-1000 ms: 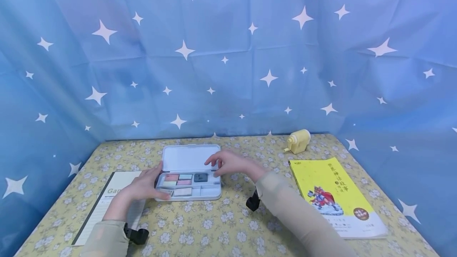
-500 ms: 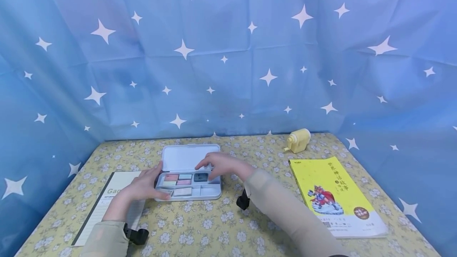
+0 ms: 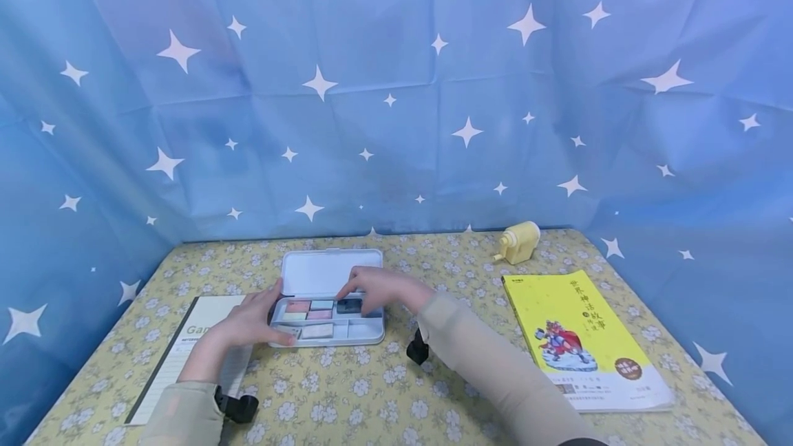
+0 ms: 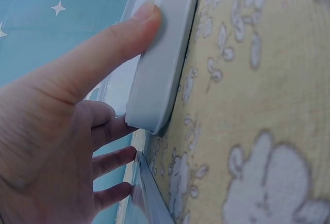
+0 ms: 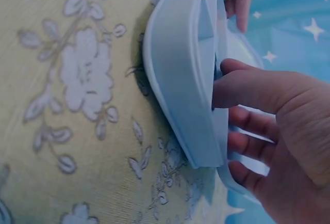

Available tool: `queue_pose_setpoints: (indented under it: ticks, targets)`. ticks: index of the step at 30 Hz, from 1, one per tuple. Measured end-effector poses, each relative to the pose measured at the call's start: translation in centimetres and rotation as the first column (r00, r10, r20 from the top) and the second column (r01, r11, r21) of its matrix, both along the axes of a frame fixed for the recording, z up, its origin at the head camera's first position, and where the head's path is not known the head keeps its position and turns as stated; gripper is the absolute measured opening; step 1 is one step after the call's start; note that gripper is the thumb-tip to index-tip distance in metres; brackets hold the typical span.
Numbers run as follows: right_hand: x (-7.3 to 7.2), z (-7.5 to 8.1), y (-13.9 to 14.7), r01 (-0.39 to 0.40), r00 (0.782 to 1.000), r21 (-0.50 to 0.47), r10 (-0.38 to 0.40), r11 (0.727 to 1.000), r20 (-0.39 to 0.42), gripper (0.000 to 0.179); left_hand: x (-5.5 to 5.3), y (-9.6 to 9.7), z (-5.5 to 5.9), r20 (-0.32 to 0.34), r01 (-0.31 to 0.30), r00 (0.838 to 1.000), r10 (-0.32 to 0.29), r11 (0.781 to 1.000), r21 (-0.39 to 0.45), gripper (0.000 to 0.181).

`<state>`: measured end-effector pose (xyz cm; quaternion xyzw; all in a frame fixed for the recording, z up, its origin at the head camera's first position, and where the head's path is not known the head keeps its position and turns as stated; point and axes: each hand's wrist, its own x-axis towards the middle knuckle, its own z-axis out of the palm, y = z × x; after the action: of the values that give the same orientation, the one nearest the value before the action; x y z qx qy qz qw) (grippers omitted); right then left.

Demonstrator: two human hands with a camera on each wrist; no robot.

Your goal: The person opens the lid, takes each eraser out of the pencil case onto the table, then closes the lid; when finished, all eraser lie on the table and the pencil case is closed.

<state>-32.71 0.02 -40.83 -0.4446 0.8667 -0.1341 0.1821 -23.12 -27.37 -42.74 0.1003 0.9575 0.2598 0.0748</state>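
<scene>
A white pencil case point(image 3: 362, 333) lies with its lid point(image 3: 322, 272) raised. Inside are several pastel blocks point(image 3: 298, 307), a whitish block point(image 3: 317, 330) and a dark square block point(image 3: 349, 305). My left hand point(image 3: 248, 322) holds the case's left end, thumb on the front wall and fingers at the back corner. In the left wrist view that thumb point(image 4: 147, 15) presses the wall. My right hand point(image 3: 381, 289) reaches in from the right, thumb and index finger pinching the dark block at its two sides. In the right wrist view the case wall hides those fingertips.
A lined notebook point(image 3: 204, 349) lies under and beside my left forearm. To the right is a yellow book point(image 3: 576, 336), with a pale yellow crank-handled sharpener point(image 3: 519, 243) behind it. A blue star-patterned curtain point(image 3: 396, 122) stands along the table's back edge.
My right hand has moved left and down into the case, from its right end to the dark block, and its finger and thumb have closed on it. My left hand has stayed put.
</scene>
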Motion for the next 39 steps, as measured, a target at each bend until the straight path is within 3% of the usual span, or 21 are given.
queue_pose_setpoints:
  ticks: [5,13,30,39]
  targets:
    - [0.0,-0.4,0.1,0.013,1.000,-0.018,-0.013,1.000,0.010,0.057,-0.1,0.0,0.0,-0.002,0.009,1.000,-0.009,1.000,-0.004,0.128]
    - [-0.1,-0.3,0.1,-0.033,0.999,-0.006,0.033,0.999,-0.021,0.051,0.0,-0.1,0.1,0.000,0.011,1.000,-0.011,1.000,-0.001,0.128]
    - [0.1,-0.1,0.1,-0.019,1.000,0.030,0.019,0.999,-0.012,0.054,0.1,0.0,0.2,-0.001,0.015,1.000,-0.015,1.000,-0.003,0.127]
    - [0.1,0.7,0.1,-0.042,0.999,0.033,0.043,0.999,-0.022,0.051,0.1,0.0,0.4,0.004,0.017,1.000,-0.017,1.000,0.001,0.127]
